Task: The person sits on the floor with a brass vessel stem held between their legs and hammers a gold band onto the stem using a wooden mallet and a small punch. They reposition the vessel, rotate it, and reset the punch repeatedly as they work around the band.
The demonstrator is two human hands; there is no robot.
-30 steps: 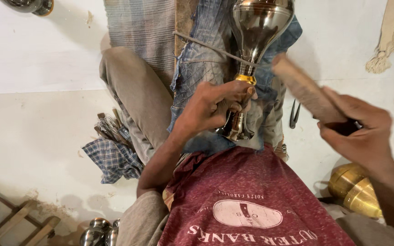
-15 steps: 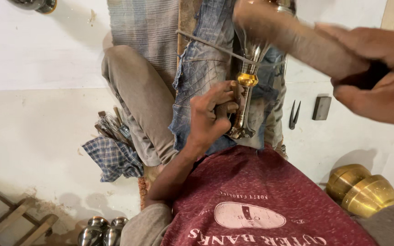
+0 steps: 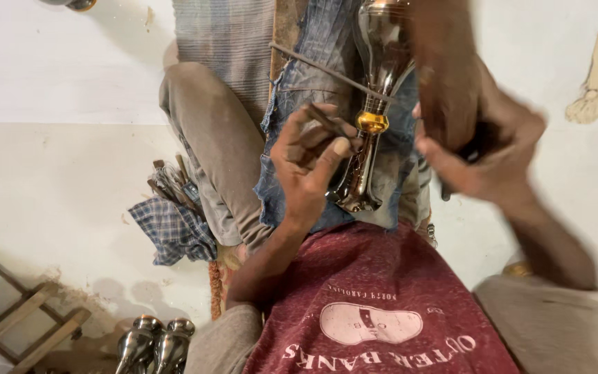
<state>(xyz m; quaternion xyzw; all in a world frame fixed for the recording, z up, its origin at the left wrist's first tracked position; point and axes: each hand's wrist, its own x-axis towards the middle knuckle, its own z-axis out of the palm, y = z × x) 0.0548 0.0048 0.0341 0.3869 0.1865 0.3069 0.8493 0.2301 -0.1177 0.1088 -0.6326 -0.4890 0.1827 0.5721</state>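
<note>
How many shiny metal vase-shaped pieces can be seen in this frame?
3. One metal piece with a gold collar lies on the lap, steadied by the left hand; two metal pieces stand side by side at the bottom left. Others may lie out of frame.

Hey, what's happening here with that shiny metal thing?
A person sits on the floor with a shiny metal vase-like piece lying across their lap. The left hand pinches a thin dark tool against its gold band. The right hand grips a wooden mallet, blurred just above the piece. More polished pieces stand on the floor nearby.
</note>
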